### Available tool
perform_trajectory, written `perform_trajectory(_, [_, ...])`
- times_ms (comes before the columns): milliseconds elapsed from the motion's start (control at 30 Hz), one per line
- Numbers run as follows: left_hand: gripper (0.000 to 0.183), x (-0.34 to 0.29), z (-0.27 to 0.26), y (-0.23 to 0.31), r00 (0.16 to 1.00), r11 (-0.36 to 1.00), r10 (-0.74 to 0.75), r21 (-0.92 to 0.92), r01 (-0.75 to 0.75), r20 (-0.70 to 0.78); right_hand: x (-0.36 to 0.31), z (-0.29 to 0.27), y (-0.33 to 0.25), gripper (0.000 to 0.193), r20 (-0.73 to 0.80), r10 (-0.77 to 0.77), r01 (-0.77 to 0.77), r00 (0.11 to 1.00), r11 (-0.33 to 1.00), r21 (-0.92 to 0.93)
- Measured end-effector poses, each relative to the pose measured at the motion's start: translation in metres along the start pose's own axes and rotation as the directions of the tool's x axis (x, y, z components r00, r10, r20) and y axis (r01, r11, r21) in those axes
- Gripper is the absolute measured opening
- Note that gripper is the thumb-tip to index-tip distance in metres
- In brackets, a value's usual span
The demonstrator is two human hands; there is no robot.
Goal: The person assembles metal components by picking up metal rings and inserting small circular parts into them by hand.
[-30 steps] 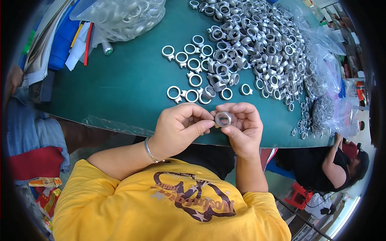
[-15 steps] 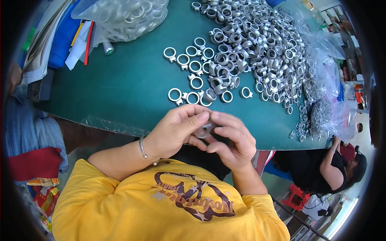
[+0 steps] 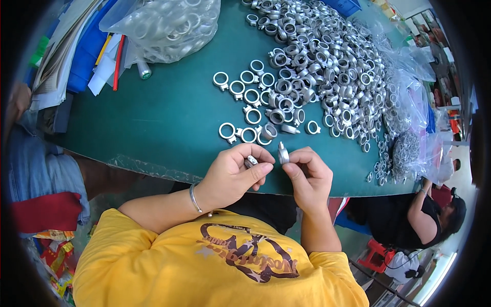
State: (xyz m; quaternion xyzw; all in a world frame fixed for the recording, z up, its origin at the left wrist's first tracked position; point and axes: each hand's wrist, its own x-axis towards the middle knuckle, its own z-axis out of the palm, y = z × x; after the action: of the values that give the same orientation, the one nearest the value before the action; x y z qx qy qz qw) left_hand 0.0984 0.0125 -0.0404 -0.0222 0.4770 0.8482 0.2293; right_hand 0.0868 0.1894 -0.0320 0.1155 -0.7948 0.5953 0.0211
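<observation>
My left hand (image 3: 232, 176) pinches a small grey metal piece (image 3: 251, 161) between thumb and fingers at the near edge of the green table (image 3: 169, 117). Beside it, my right hand (image 3: 307, 176) holds a silver metal ring (image 3: 283, 153) edge-on at its fingertips. The two parts are a little apart. Just beyond my hands, several silver rings with side lugs (image 3: 245, 97) lie in loose rows, and a big heap of the same silver parts (image 3: 327, 61) covers the far right of the table.
A clear plastic bag of rings (image 3: 163, 25) lies at the far left with papers and blue folders (image 3: 76, 56) beside it. More clear bags of small parts (image 3: 409, 148) sit at the right edge. Another person in black (image 3: 414, 217) sits at lower right.
My hands were pressed together around one ring; now they have come apart, the left with a small piece and the right with the ring turned on edge.
</observation>
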Motion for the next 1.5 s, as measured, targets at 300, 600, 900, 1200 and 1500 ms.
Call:
perform_trajectory(300, [0.012, -0.003, 0.001, -0.007, 0.99, 0.983, 0.137, 0.127, -0.132, -0.031, 0.001, 0.006, -0.001, 0.018, 0.099, -0.312, 0.324, 0.945, 0.935, -0.142])
perform_trajectory(600, [0.007, -0.004, -0.001, -0.008, 0.972, 0.929, 0.234, 0.293, -0.228, 0.015, -0.006, 0.007, -0.011, 0.023, 0.182, 0.314, -0.363, 0.932, 0.824, 0.436])
perform_trajectory(900, [0.031, 0.001, -0.006, 0.009, 0.989, 0.926, -0.11, -0.352, 0.137, 0.094, 0.007, 0.011, -0.018, 0.024, 0.171, -0.502, 0.522, 0.848, 0.847, -0.102])
perform_trajectory(1200, [0.01, -0.001, -0.003, 0.002, 0.998, 0.994, -0.057, -0.095, 0.059, 0.021, 0.036, -0.009, 0.012, 0.02, -0.062, -0.403, 0.237, 0.913, 0.649, -0.723])
perform_trajectory(1500, [0.016, -0.001, 0.002, 0.002, 1.0, 1.0, -0.003, 0.007, 0.003, -0.018, 0.006, 0.014, -0.004, 0.019, 0.02, -0.475, 0.458, 0.88, 0.834, -0.309])
